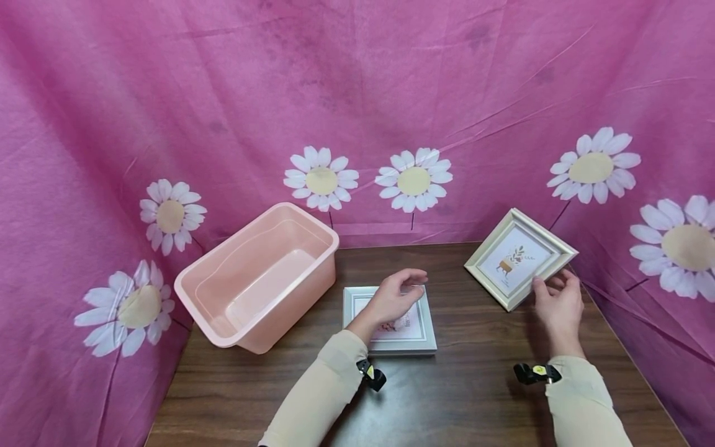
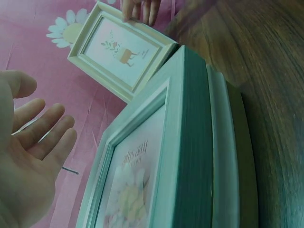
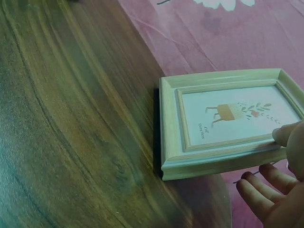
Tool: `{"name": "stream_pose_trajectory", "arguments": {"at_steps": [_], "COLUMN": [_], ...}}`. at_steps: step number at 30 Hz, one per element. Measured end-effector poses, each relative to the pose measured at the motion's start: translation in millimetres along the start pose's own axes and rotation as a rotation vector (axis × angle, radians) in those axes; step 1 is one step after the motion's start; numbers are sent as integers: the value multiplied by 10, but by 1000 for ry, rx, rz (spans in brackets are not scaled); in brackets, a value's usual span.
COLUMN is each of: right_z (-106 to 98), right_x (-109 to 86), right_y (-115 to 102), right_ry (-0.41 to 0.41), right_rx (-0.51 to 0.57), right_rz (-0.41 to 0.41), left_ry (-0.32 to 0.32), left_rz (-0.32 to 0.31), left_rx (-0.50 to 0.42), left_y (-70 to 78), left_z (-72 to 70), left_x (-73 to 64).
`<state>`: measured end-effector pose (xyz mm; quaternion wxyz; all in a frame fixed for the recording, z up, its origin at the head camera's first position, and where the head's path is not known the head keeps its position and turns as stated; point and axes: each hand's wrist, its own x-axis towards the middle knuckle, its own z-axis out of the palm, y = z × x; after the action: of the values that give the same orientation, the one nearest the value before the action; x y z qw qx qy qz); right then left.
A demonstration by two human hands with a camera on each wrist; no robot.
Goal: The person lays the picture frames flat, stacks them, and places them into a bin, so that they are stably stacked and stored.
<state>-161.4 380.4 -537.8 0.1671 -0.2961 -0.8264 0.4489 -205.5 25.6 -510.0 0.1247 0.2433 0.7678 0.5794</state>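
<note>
My right hand (image 1: 560, 308) pinches a cream picture frame (image 1: 512, 256) by its lower right edge, the thumb on the front border and the fingers behind. A gold deer with plants is printed on its insert, and the frame is tilted up at the right of the table. Over a silvery-white picture frame (image 1: 429, 332) is my left hand (image 1: 395, 299), its fingers loosely bent and holding nothing. In the left wrist view this frame is on top of a stack, with the edges of a pale frame (image 2: 225, 142) and a brownish one (image 2: 246, 166) below it.
A pink plastic tub (image 1: 298, 292) stands at the left of the brown wooden table (image 1: 463, 397), with nothing visible inside. Behind and at both sides hangs a magenta cloth (image 1: 357, 93) with large daisies, close against the table's edges.
</note>
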Motion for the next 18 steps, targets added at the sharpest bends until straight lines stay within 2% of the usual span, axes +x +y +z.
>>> {"name": "stream_pose_trajectory", "arguments": {"at_steps": [5, 11, 18], "right_z": [33, 35, 0], "right_x": [0, -58, -163], "right_y": [19, -3, -91], "right_ry": [27, 57, 66], "right_rx": [-30, -31, 70], "right_rz": [-37, -33, -43], "left_ry": [-9, -23, -16], "left_rz": [-9, -23, -22], "left_rx": [-17, -5, -37], "left_y": [18, -3, 0], "left_z": [61, 109, 87], "left_x": [45, 74, 100]}}
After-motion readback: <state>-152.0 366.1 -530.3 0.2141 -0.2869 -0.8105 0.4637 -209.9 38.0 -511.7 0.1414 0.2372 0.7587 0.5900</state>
